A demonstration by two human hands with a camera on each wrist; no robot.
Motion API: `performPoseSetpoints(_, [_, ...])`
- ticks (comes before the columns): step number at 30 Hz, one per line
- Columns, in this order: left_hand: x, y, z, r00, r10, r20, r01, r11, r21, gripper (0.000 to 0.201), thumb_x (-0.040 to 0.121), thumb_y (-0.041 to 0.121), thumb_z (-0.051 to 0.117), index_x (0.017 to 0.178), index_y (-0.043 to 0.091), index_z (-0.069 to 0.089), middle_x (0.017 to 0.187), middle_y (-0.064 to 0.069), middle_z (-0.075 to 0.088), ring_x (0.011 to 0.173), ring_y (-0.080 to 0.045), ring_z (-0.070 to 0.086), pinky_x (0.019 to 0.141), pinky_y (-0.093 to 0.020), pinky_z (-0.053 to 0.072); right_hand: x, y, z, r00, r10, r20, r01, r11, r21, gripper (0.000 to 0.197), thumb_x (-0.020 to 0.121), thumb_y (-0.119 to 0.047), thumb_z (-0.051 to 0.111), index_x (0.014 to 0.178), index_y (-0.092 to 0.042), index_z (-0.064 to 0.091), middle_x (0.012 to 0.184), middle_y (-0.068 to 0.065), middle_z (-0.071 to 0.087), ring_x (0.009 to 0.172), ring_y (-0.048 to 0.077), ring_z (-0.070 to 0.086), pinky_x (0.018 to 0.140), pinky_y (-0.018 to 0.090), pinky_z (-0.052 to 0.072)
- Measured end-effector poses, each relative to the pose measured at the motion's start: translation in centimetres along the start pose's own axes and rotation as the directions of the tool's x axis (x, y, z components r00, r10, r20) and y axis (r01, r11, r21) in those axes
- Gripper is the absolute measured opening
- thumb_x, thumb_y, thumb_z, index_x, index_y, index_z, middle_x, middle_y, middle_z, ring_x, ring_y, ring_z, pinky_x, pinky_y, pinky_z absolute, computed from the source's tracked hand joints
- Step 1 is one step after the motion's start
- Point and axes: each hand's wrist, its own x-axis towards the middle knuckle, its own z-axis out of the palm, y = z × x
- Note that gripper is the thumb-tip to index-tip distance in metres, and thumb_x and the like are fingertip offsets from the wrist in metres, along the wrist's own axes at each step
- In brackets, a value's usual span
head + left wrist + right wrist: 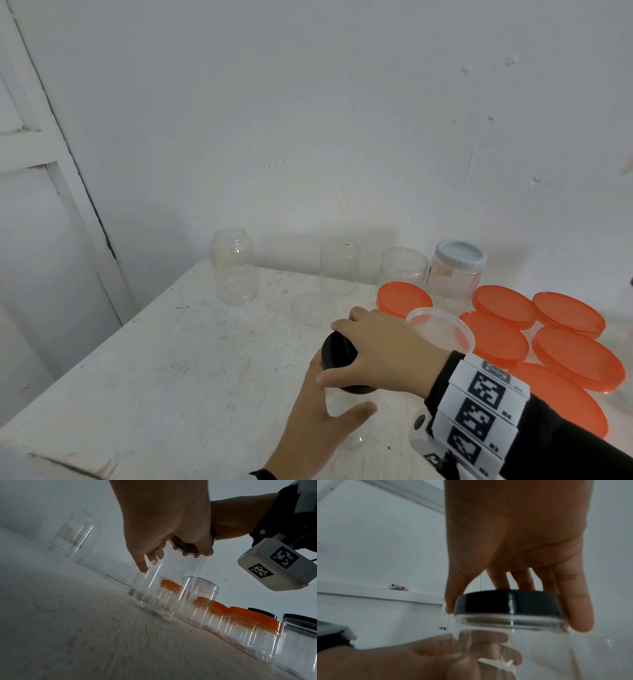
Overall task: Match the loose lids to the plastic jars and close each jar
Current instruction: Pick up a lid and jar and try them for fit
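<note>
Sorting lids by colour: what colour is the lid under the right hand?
Black. The lid shows best in the right wrist view.

right hand gripping black lid, left hand steadying jar

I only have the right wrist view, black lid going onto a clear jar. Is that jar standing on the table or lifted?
Observer: Standing. The left wrist view shows the clear jar with its base on the table.
Operator: Any jars without lids yet?
Observer: Yes, the head view shows three lidless clear jars along the back wall.
Operator: Spare lids nearby?
Observer: Several orange lids lie on the right side of the table.
</note>
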Motion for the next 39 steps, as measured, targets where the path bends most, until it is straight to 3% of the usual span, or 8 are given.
performPoseSetpoints(4, [-0.1,0.1,0.0,1.000,-0.010,-0.010,0.010,1.000,0.012,0.080,0.064,0.061,0.069,0.130,0.058,0.023,0.128,0.047,0.033,0.123,0.021,0.032,0.089,0.007,0.026,-0.2,-0.3,0.4,0.998,0.052,-0.045,-0.052,0.999,-0.009,0.074,0.071,-0.081,0.046,0.116,-0.024,0.055,0.098,-0.005,0.047,0.090,0.018,0.047,0.079,0.036,0.048])
performPoseSetpoints(8, [-0.1,-0.1,0.2,1.000,0.007,-0.011,-0.007,1.000,0.009,0.083,0.066,0.057,0.070,0.135,0.050,0.025,0.129,0.044,0.036,0.124,0.016,0.036,0.093,0.001,0.032,-0.3,0.6,-0.4,0.996,-0.044,0.079,0.039,0.997,0.068,0.077,0.075,-0.074,0.053,0.137,-0.029,0.041,0.119,-0.005,0.046,0.105,0.016,0.043,0.089,0.037,0.046])
performPoseSetpoints(11, [0.0,-0.2,0.2,1.000,-0.018,-0.022,0.018,1.000,0.014,0.082,0.062,0.060,0.071,0.131,0.053,0.025,0.124,0.047,0.037,0.121,0.018,0.038,0.090,0.002,0.033,-0.4,1.1,-0.8,0.981,-0.131,0.144,0.118,0.988,0.098,0.079,0.077,-0.063,0.060,0.143,-0.033,0.030,0.128,-0.008,0.041,0.113,0.015,0.040,0.094,0.037,0.046])
performPoseSetpoints(15, [0.0,-0.3,0.3,1.000,-0.020,-0.024,0.020,1.000,0.019,0.083,0.062,0.061,0.071,0.129,0.055,0.024,0.125,0.047,0.037,0.120,0.019,0.038,0.089,0.003,0.032,-0.5,1.1,-0.6,0.984,-0.147,0.100,0.140,0.987,0.078,0.077,0.077,-0.063,0.059,0.142,-0.034,0.031,0.126,-0.008,0.043,0.110,0.015,0.043,0.092,0.037,0.046])
performPoseSetpoints(20, [0.0,-0.3,0.1,1.000,0.004,-0.001,-0.004,1.000,0.014,0.085,0.067,0.057,0.072,0.138,0.046,0.026,0.129,0.041,0.040,0.124,0.013,0.040,0.093,-0.001,0.034,-0.3,0.9,-0.3,0.995,-0.092,0.050,0.091,0.996,0.017,0.078,0.074,-0.074,0.054,0.136,-0.029,0.041,0.113,-0.005,0.048,0.099,0.016,0.048,0.083,0.035,0.047])
performPoseSetpoints(26, [0.0,-0.3,0.3,1.000,0.027,-0.006,-0.027,0.999,0.020,0.080,0.069,0.055,0.072,0.135,0.051,0.027,0.132,0.039,0.038,0.124,0.013,0.040,0.094,-0.001,0.035,-0.6,0.8,0.6,0.998,-0.026,-0.049,0.028,0.999,0.039,0.080,0.070,-0.081,0.049,0.131,-0.030,0.044,0.106,-0.006,0.048,0.096,0.015,0.048,0.081,0.032,0.046])
performPoseSetpoints(33, [0.0,-0.4,0.5,0.999,0.000,-0.036,0.001,1.000,0.026,0.081,0.063,0.058,0.072,0.130,0.052,0.026,0.124,0.049,0.035,0.121,0.021,0.036,0.089,0.005,0.030,-0.9,1.9,-0.3,0.985,-0.166,0.043,0.157,0.973,0.172,0.079,0.076,-0.063,0.063,0.144,-0.036,0.033,0.132,-0.012,0.043,0.118,0.011,0.040,0.099,0.033,0.041])
performPoseSetpoints(39, [-0.1,-0.3,0.4,1.000,-0.008,-0.018,0.008,1.000,0.011,0.082,0.063,0.060,0.071,0.131,0.052,0.025,0.126,0.046,0.037,0.122,0.017,0.039,0.091,0.002,0.033,-1.1,1.7,-0.2,0.990,-0.142,-0.008,0.142,0.984,0.107,0.076,0.075,-0.070,0.059,0.140,-0.034,0.039,0.120,-0.009,0.048,0.108,0.012,0.044,0.091,0.032,0.044])
